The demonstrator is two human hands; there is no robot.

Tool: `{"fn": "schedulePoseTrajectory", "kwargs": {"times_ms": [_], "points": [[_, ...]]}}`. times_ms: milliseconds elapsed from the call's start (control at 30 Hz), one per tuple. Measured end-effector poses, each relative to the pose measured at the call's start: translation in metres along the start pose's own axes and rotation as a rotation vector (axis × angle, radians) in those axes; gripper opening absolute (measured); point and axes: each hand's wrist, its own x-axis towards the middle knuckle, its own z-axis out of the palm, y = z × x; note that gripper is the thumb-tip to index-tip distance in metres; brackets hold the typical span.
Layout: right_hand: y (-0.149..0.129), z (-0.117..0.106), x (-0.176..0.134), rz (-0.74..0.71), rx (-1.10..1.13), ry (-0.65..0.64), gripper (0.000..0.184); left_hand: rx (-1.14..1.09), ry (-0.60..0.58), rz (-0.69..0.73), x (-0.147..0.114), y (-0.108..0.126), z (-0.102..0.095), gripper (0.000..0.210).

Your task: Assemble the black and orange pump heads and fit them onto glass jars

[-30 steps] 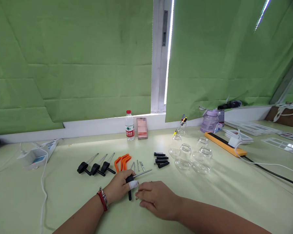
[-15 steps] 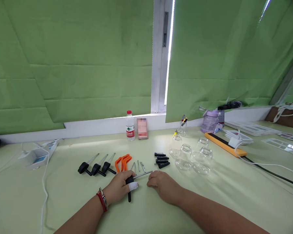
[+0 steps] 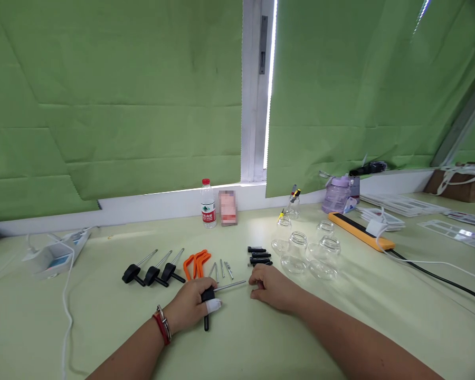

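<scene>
My left hand (image 3: 192, 303) is wrapped round a black cap (image 3: 208, 295) with a thin metal rod pointing right and a black arm pointing toward me. White tape covers a digit of that hand. Just right of the rod's tip, my right hand (image 3: 275, 287) has curled fingers, with a gap between thumb and forefinger and nothing visible between them. Its knuckles overlap the nearest of several black plastic parts with springs (image 3: 260, 255), so contact is unclear. Orange loop-shaped handles (image 3: 198, 264) and small metal pins (image 3: 222, 268) lie beyond my left hand.
Three similar black caps with rods (image 3: 152, 275) lie left. Several clear glass jars (image 3: 295, 258) stand right, near an orange power strip (image 3: 360, 232). A water bottle (image 3: 208, 206), a purple jug (image 3: 335, 196) and a jar with tools (image 3: 293, 206) stand farther back. A white cable (image 3: 68, 306) runs down the left.
My right hand has moved right, away from the rod's tip and toward the black spring parts, its fingers parting. The left hand keeps its hold on the black cap. The view has shifted slightly.
</scene>
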Motion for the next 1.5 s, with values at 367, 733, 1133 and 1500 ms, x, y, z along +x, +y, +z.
{"fn": "schedulePoseTrajectory", "kwargs": {"times_ms": [367, 733, 1133, 1500], "points": [[-0.01, -0.002, -0.001, -0.051, -0.015, 0.018, 0.009, 0.071, 0.007, 0.027, 0.0, 0.0, 0.001, 0.026], [0.013, 0.009, 0.006, 0.147, 0.45, -0.001, 0.007, 0.113, 0.015, 0.045, -0.001, 0.001, 0.002, 0.023], [0.005, 0.006, 0.007, 0.319, 0.696, 0.004, 0.014, 0.163, 0.025, 0.081, -0.002, 0.004, 0.01, 0.025], [0.002, 0.008, 0.007, 0.333, 0.74, 0.05, 0.013, 0.148, 0.022, 0.062, -0.002, 0.005, 0.009, 0.025]]}}
